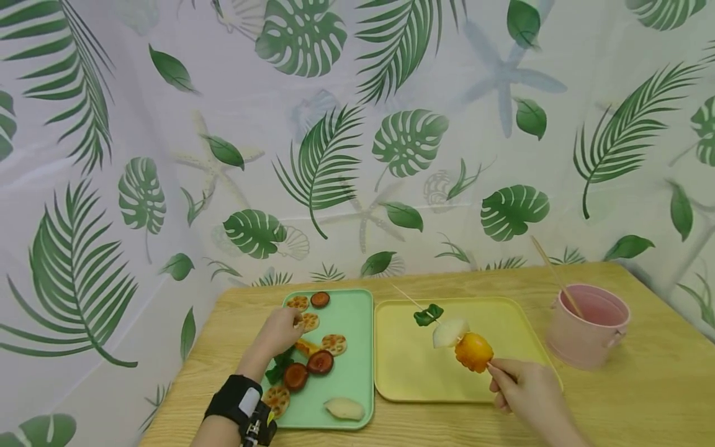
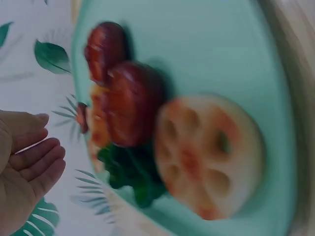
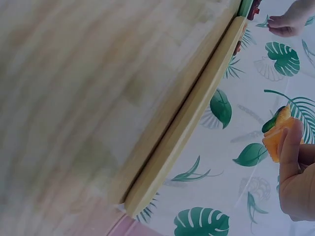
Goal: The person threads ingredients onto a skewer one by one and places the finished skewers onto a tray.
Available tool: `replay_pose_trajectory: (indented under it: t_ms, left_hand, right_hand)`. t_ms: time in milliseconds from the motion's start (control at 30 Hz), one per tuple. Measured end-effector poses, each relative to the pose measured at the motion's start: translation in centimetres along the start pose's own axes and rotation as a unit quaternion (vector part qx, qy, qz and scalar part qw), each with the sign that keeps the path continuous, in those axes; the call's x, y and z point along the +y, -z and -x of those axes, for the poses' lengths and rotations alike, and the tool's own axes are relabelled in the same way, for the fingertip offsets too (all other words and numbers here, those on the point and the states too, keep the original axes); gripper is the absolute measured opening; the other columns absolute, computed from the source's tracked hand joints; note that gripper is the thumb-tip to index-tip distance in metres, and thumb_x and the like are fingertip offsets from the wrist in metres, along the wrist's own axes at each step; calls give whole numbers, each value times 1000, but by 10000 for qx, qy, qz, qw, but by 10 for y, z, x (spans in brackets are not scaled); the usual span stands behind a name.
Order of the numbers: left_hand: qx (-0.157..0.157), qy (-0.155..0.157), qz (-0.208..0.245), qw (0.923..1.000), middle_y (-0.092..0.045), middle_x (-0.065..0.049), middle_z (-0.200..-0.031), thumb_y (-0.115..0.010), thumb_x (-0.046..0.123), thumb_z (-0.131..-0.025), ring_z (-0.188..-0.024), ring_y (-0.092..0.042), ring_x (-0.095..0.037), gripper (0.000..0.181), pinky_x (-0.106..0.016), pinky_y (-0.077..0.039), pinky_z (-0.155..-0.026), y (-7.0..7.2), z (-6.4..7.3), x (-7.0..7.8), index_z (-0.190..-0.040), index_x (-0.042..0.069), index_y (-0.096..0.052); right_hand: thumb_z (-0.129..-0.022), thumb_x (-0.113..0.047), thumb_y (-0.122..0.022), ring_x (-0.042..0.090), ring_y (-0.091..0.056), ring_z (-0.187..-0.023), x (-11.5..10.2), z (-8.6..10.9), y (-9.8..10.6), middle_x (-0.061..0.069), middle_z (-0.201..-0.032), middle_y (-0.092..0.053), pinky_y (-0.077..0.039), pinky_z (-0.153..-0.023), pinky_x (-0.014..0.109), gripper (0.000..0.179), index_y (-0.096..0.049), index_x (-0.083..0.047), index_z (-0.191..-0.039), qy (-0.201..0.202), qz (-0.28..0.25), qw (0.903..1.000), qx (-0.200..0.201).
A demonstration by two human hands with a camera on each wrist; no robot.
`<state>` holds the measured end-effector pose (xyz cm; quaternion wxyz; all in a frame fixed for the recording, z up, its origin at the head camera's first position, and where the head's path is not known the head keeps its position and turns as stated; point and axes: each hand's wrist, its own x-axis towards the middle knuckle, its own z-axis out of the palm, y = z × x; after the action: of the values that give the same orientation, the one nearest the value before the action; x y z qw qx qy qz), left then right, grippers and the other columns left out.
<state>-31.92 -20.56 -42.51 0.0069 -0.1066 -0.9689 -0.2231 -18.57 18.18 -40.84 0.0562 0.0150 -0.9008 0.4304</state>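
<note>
My right hand [image 1: 527, 388] pinches the near end of a thin skewer above the yellow tray [image 1: 402, 385]. Threaded on it are a golden-orange food piece [image 1: 473, 352] by the fingers, a pale white slice [image 1: 450, 333], and a dark green leafy piece [image 1: 428, 315] toward the tip. My left hand [image 1: 279, 332] hovers over the green tray [image 1: 352, 323], fingertips beside a lotus root slice [image 1: 309, 321]. In the left wrist view, the left hand [image 2: 29, 162] has loosely bent fingers and nothing visible between them. The right wrist view shows the orange piece [image 3: 276, 140] at the right fingertips.
On the green tray lie more lotus root slices [image 1: 334, 344], round brown-red pieces [image 1: 321, 362], dark leafy greens [image 1: 275, 372] and a pale oblong piece [image 1: 344, 408]. A pink bucket [image 1: 583, 338] with sticks [image 1: 555, 273] inside stands at the right. A leaf-print curtain [image 1: 346, 186] hangs behind the table.
</note>
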Motion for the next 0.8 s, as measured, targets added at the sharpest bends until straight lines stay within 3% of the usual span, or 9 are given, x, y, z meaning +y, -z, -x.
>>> replay_pose_trajectory:
  t_ms: [100, 200, 300, 367, 533, 800]
  left_hand:
    - [-477, -26, -49, 9988, -61, -20, -107, -62, 3, -85, -98, -58, -36, 29, -44, -48, -77, -7, 0, -11, -113, -6, -61]
    - [-838, -40, 158, 9963, -60, -20, -111, -58, -5, -80, -72, -56, -28, 36, -36, -45, -61, -13, 0, -17, -117, -6, -60]
    - [-1096, -76, 219, 9937, -60, -20, -112, -53, -11, -74, -59, -40, -20, 44, -30, -30, -51, -17, 0, -19, -117, -5, -60]
    - [-1191, -88, 222, 9926, -60, -20, -111, -51, -13, -71, -60, -37, -20, 47, -30, -27, -51, -18, 1, -19, -116, -5, -60]
    - [-1310, -32, 158, 9913, -61, -19, -105, -57, -11, -71, -72, -48, -23, 42, -32, -35, -58, -15, 2, -19, -113, -5, -62]
    - [-1386, -33, -40, 9903, -65, -13, -91, -59, -7, -73, -71, -54, -21, 24, -33, -44, -63, -11, 3, -16, -95, -4, -69]
  right_hand:
    - [-89, -2, -58, 8, -52, -46, 6, 5, 2, 2, -62, -56, -47, -47, 21, 13, -69, 4, -93, -101, 143, 9998, -126]
    - [-90, -4, -58, 8, -50, -45, 9, 9, 2, 0, -60, -54, -46, -47, 21, 12, -68, -1, -84, -164, 259, 9994, -185]
    - [-91, -5, -57, 8, -49, -46, 9, 12, 2, 0, -60, -53, -46, -48, 21, 13, -67, -2, -83, -319, 187, 9991, -210]
    - [-90, -5, -57, 9, -50, -46, 7, 13, 1, 1, -61, -54, -47, -48, 21, 13, -67, -1, -84, -403, 84, 9989, -212]
    - [-90, -5, -57, 10, -50, -45, 4, 15, 0, 2, -60, -54, -47, -47, 22, 13, -67, -2, -83, -371, 16, 9991, -188]
    - [-90, -6, -58, 9, -49, -43, 7, 16, -2, 0, -57, -53, -45, -46, 21, 13, -68, -3, -82, -322, 94, 9994, -116]
